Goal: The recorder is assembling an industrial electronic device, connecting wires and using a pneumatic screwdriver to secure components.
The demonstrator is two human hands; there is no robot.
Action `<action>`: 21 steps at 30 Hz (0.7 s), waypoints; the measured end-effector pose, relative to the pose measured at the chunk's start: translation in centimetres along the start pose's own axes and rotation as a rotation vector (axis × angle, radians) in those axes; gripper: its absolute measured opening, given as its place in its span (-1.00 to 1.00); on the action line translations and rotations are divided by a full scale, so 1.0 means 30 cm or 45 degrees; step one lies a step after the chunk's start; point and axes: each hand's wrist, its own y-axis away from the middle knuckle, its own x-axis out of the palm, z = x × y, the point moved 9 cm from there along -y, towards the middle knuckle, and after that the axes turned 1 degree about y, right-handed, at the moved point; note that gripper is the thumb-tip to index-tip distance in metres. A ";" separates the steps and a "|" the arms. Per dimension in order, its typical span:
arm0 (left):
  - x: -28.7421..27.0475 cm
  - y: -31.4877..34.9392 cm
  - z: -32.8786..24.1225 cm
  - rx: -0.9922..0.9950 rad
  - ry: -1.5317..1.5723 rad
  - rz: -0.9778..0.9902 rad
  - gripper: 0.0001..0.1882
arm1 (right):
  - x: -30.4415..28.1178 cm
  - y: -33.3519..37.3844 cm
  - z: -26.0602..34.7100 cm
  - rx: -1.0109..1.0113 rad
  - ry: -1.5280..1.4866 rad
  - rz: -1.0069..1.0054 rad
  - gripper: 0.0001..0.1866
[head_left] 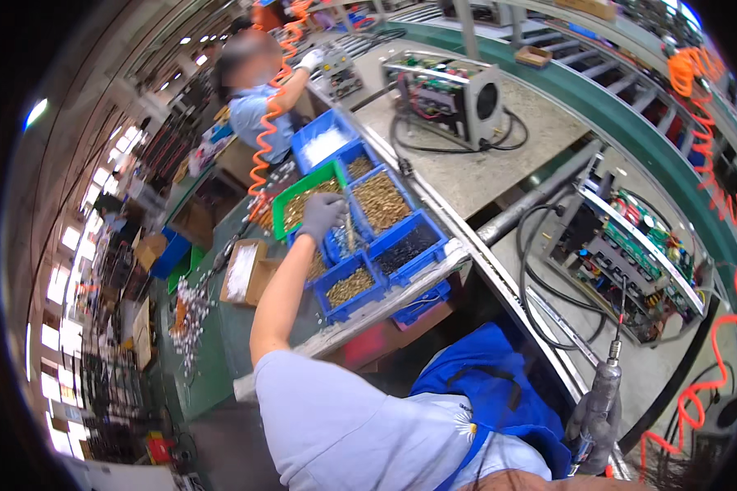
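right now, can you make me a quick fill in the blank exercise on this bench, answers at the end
1. The left hand, over the bins, wears a grey ____.
2. The hand holding the powered screwdriver is the person's ____ one.
3. Among the blue bins, one bin is coloured ____.
4. The coiled hose hanging beside the co-worker is coloured ____.

Missing words: glove; right; green; orange.

Bright windows (59, 285), ceiling lamp (36, 113), roller conveyor (622, 82)
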 end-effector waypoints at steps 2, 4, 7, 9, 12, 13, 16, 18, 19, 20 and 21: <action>0.116 -0.031 -0.086 0.001 0.623 0.246 -0.70 | -0.050 0.004 -0.006 -0.034 -0.058 -0.064 0.14; 0.279 -0.027 -0.222 0.015 0.666 0.468 -0.69 | -0.096 -0.016 -0.019 -0.153 -0.090 0.020 0.18; 0.531 0.113 -0.382 -0.104 0.917 0.809 -0.60 | -0.059 0.001 0.047 -0.146 -0.062 0.110 0.04; 0.737 0.165 -0.457 -0.053 0.906 0.962 -0.57 | -0.069 -0.001 0.064 -0.165 -0.172 0.096 -0.02; 1.056 0.369 -0.686 -0.024 0.890 1.312 -0.56 | -0.117 0.023 0.084 -0.174 -0.220 0.013 -0.06; 1.142 0.454 -0.772 -0.008 0.901 1.490 -0.55 | -0.130 0.033 0.091 -0.168 -0.230 0.006 -0.07; 1.305 0.663 -0.984 0.109 0.733 1.775 -0.57 | -0.135 0.039 0.083 -0.165 -0.210 -0.007 -0.09; 1.376 0.762 -1.138 0.243 0.626 1.821 -0.61 | -0.138 0.035 0.088 -0.176 -0.216 -0.012 -0.08; 1.430 0.766 -1.186 0.314 0.534 1.796 -0.62 | -0.132 0.026 0.088 -0.174 -0.204 0.007 -0.08; 1.465 0.749 -1.240 0.417 0.476 1.768 -0.65 | -0.113 0.023 0.095 -0.173 -0.188 0.041 -0.08; 1.517 0.741 -1.296 0.520 0.420 1.763 -0.68 | -0.113 0.027 0.096 -0.176 -0.200 0.023 -0.08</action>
